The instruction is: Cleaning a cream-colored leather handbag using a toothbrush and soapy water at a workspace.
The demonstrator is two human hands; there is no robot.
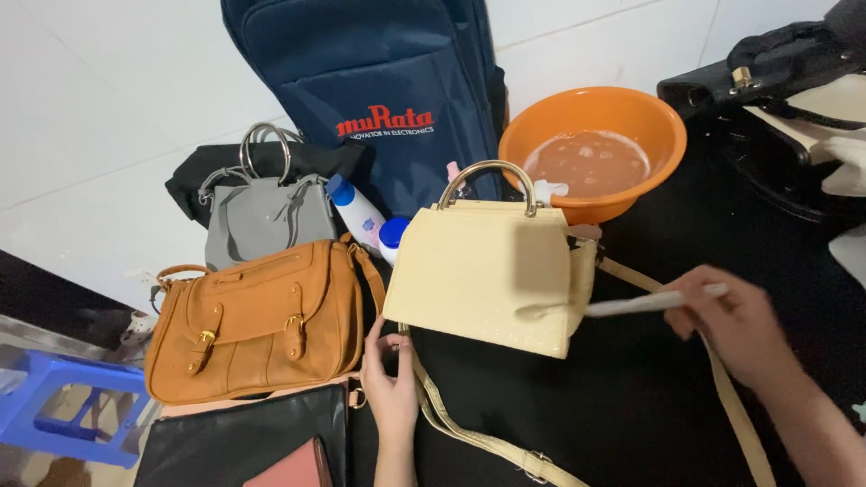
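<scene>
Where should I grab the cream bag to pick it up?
Grab the round metal handle on top of the cream bag, probably coming from above. It stands up as an open loop, so fingers fit through. The left hand is at the bag's bottom corner and the right hand holds a brush.

The brush [577, 309] head was blurred against the cream handbag [483, 275]. The black bag [776, 81] at upper right ran off the edge, and the blue stool [63, 406] was cut at the left.

White tiled floor [99, 108], blue stool [68, 406]
</scene>
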